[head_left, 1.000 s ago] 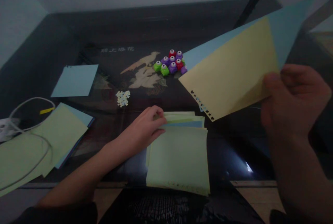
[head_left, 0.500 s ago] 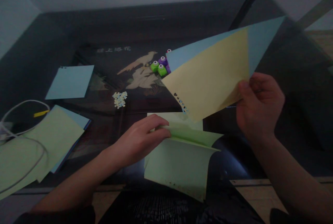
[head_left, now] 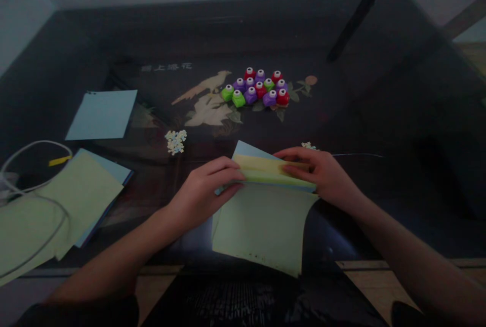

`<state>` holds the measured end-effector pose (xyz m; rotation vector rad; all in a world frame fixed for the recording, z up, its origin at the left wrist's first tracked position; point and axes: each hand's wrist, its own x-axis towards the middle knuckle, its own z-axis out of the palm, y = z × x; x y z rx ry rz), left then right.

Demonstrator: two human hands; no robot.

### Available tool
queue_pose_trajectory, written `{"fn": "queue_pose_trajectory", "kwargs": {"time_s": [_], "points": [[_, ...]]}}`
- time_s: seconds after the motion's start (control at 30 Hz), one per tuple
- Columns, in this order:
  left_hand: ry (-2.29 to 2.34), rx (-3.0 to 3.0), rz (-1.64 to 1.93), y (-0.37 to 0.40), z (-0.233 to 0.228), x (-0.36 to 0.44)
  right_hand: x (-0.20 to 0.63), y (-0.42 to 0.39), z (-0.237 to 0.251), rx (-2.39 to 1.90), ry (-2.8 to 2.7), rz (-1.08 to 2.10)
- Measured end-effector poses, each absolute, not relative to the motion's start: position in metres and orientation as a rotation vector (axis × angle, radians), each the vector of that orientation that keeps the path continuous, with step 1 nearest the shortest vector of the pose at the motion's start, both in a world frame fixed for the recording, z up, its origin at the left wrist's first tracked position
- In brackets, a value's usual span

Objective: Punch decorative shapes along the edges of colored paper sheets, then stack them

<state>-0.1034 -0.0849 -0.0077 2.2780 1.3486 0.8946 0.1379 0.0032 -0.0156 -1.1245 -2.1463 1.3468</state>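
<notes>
Dark table [head_left: 379, 114] lies bare to the right. Far centre: paper punches [head_left: 256, 87] clustered. Left: loose paper sheets [head_left: 68, 200] & white cable [head_left: 34, 146] block passage; confetti pile [head_left: 176, 141] nearby.

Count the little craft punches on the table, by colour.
11, in one cluster at the table's far middle beside the bird inlay: 3 green at the left and upper middle, 4 purple through the centre, 4 red at top and right. Dim light, so one might be hidden.
</notes>
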Motion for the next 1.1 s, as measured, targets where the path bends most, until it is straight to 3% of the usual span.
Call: {"fn": "queue_pose_trajectory", "kwargs": {"time_s": [0.13, 0.43, 0.73, 1.1], "points": [[1.397, 2.185, 0.875, -0.080, -0.015, -0.106, 0.138, 0.003, -0.015, -1.096, -2.169, 1.399], [1.483, 2.081, 0.872, -0.077, -0.020, -0.105, 0.146, -0.010, 0.007, -0.978, -2.149, 0.717], [1.465, 2.061, 0.956, -0.075, -0.022, -0.103, 0.144, -0.014, -0.010, -0.965, -2.444, 0.841], [1.323, 1.920, 0.711, -0.067, -0.001, -0.123, 0.155, -0.002, -0.004, -1.129, -2.355, 1.128]]}}
